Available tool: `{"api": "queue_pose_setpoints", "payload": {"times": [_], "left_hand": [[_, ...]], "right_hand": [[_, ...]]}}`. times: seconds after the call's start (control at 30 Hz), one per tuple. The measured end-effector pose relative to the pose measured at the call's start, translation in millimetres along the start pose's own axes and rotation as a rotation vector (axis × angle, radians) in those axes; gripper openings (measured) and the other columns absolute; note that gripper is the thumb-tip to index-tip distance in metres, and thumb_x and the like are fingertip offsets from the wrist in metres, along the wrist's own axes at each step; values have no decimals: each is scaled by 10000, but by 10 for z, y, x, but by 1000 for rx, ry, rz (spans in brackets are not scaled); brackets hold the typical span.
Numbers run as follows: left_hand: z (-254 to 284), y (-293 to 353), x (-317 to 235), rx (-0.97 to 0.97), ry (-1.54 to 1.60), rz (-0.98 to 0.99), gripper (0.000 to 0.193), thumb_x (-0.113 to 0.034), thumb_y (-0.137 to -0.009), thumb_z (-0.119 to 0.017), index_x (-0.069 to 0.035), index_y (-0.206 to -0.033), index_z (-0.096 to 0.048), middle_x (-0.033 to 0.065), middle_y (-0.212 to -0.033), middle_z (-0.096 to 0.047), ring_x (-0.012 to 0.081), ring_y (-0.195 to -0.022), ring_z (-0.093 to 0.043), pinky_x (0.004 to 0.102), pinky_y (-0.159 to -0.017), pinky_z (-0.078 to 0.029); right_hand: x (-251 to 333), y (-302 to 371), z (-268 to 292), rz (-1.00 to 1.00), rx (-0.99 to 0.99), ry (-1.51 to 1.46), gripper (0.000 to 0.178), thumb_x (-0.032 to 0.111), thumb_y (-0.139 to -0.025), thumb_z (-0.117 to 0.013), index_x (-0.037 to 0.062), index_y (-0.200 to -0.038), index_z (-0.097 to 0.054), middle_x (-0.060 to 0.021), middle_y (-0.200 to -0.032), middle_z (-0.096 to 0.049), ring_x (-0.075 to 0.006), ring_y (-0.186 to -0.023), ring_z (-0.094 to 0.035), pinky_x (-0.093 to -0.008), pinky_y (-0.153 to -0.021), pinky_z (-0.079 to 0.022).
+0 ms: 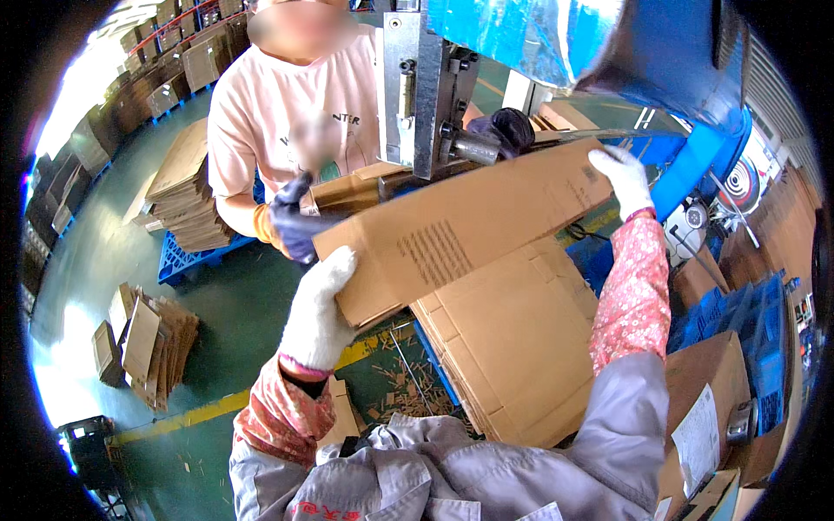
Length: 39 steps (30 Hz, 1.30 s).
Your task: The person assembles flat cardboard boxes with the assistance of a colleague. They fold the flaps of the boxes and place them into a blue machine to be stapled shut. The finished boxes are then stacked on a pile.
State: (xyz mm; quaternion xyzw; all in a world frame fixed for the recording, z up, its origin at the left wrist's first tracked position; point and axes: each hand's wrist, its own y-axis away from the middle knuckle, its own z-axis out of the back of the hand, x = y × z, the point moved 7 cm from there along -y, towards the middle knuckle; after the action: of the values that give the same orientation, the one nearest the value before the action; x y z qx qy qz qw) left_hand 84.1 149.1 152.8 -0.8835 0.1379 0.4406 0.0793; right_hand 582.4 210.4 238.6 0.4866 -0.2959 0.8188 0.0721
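A long brown cardboard box (486, 217) with printed lines on its side spans the space between my two white-gloved hands. My left hand (326, 304) grips its near left end, thumb toward the top edge. At the far right end, my right hand (624, 181) has its fingers closed over the corner. The box tilts up to the right, close below the metal head of a machine (404, 95). Beneath it lies a stack of flat cardboard sheets (521, 339). Opposite me, a co-worker's dark-gloved hand (294, 217) is next to the box's left end.
The machine's blue body (530, 35) hangs at the upper right. A co-worker in a pink shirt (295, 104) stands across from me. Cardboard piles stand on a blue pallet (187, 260) and on the floor at left. Cardboard scraps (417, 382) litter the green floor.
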Motion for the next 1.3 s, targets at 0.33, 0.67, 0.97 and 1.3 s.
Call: {"api": "queue_pose_setpoints", "payload": {"times": [0.33,0.67,0.97,1.3], "left_hand": [[289,498,25,-74,-497,-265,562,-37,-916,-654,20,-1445,-472,140,-1422,-557,243,-1332,-514,393,-1152,-367],[420,628,5,-171,-758,-221,567,-103,-896,-731,-15,-1417,-524,138,-1415,-579,242,-1322,-535,397,-1139,-387],[642,779,205,-208,-775,-152,540,-128,-896,-732,-25,-1396,-556,146,-1386,-608,242,-1277,-572,377,-1099,-430],[1189,734,538,-296,-675,43,538,-239,-928,-679,20,-1386,-565,165,-1387,-604,253,-1278,-562,347,-1086,-416]], "right_hand": [[-186,-1013,-61,-177,124,417,532,360,-809,-811,-72,-1109,-730,-160,-1097,-740,-242,-969,-692,-360,-872,-506],[194,-807,-279,-178,-6,831,769,543,-769,-764,-71,-1221,-669,-282,-1310,-627,-403,-1267,-582,-428,-1053,-442],[-197,-945,-178,-222,-33,798,711,561,-855,-657,-6,-1284,-655,-257,-1393,-577,-393,-1310,-543,-467,-1088,-422],[-1173,-176,23,-467,-30,-380,1045,833,-860,-450,35,-1532,-388,-187,-1510,-489,-381,-1357,-488,-548,-1114,-334]]}}
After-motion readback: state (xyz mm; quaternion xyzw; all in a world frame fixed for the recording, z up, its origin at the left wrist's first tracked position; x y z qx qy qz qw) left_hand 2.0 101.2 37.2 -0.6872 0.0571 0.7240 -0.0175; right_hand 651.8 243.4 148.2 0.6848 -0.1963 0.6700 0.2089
